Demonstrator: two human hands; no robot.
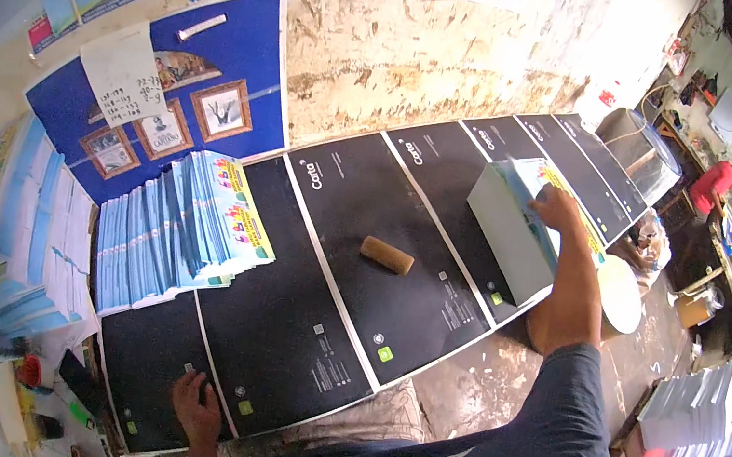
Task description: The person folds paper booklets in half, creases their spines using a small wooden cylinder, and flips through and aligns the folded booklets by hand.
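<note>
Two hands logged: my right hand (554, 206), fingers spread, rests on the thick paper stack (523, 227) at upper right of the desk (455, 391), left hand (196, 404) flat on a black sheet (165, 369) lower left; I judge a fetching step, next needing a top-sheet grip.

**A:** Right hand (554, 206) is on top of the thick stack of sheets (523, 227), and the palm hides the cover beneath it. Fingertips curl out of sight.

**B:** The forearm blocks the stack's near corner too. Whether the hand grips or only presses, I can't tell.

**A:** Left of that stack, the left hand (196, 406) lies flat on a black sheet (165, 369); its wrist runs off the bottom edge.

**B:** The small marks on the black sheets are too tiny to make out.

**A:** Far right of the stack, a person in red (712, 186) is small and blurred, hands unreadable.

**B:** The fanned blue booklets (180, 230) overlap, each showing only an edge.
</note>
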